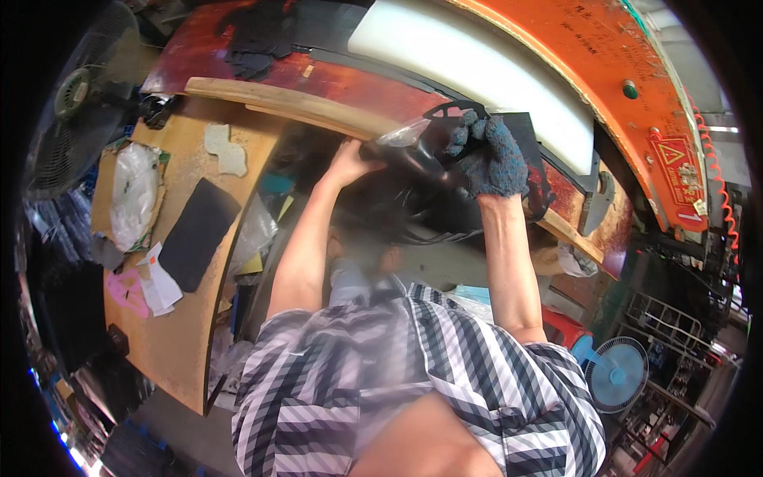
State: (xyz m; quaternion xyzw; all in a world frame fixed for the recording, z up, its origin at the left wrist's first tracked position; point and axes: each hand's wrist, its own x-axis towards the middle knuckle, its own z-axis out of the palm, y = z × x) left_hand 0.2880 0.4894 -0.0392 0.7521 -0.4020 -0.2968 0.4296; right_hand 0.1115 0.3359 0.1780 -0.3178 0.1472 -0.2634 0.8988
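A glossy black sheet [421,187], limp and blurred in places, hangs over the near edge of the worktable. My right hand [497,159], in a dark blue-grey knitted glove, has its fingers curled on the sheet's upper right part, where cut-out openings show. At the sheet's left end is my bare left hand [352,165], close to the table's wooden edge strip [278,103]. Its thumb points right over the black material and its fingers close on it, the fingertips partly hidden. The sheet's lower folds hang in front of my legs.
Behind the sheet, a long white board [469,71] lies under an orange machine beam [588,60]. At left, a wooden side table [175,342] carries a dark grey piece [197,234], paper scraps and a bag-filled box. A blue fan [618,372] stands at lower right, a larger fan [75,95] at upper left.
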